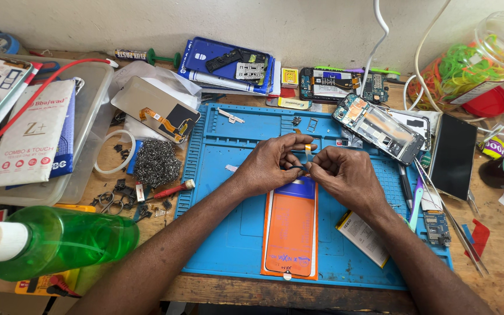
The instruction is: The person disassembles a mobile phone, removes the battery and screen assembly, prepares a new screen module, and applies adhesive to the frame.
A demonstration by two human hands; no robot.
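— Phone screen panel (pixel 291 224), orange-backed, lies face down on the blue mat (pixel 217 233), reaching toward the mat's near edge. Who holds it?

— Both hands meet at its far end. The left hand (pixel 272 163) and right hand (pixel 345 175) pinch its small flex ribbon (pixel 308 149) between fingertips, closed on it.

— Nearby?

— An opened phone (pixel 378 126) by the mat's far right corner; a green bottle (pixel 59 240) at the bench's near left.

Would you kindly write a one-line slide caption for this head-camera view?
Both hands, left and right, pinch a small flex cable above an orange phone panel on a blue repair mat.
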